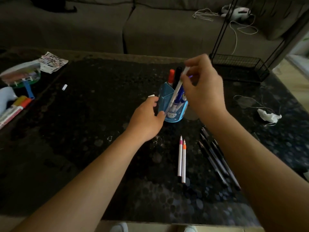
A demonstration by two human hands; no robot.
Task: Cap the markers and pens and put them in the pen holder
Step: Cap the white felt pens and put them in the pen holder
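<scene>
We are looking down on a dark, speckled table [100, 131] with a grey sofa [100, 30] running along behind it. At the far left, a clear case [20, 74] of coloured bits is sitting beside a patterned sheet [53, 61]. Just below them, a few orange- and yellow-capped markers [20, 104] are lying on their sides. A little to the right, a small white cap [64, 87] is lying alone.

Near the middle, the left hand [147, 118] is gripping the blue pen holder [164, 99] — fingers curling round its left side, thumb pressing on its front. The holder is standing upright near the table's centre. A red-capped marker [171, 76] and a black marker [177, 74] are sticking up from its far side.

The right hand [204, 87] is pinching a white pen [175, 93] near its upper end. The pen is leaning, with its lower end inside the holder. We cannot tell whether it is capped.

Nearer to us, a pink-banded pen [180, 158] and an orange-banded pen [184, 161] are lying side by side, bare tips pointing away. To their right, several black pens [215, 161] are lying in a loose row, partly hidden by the right forearm.

Far right, a crumpled tissue [269, 115] is lying on the table — and beyond it a black wire rack [239, 67] is standing.
</scene>
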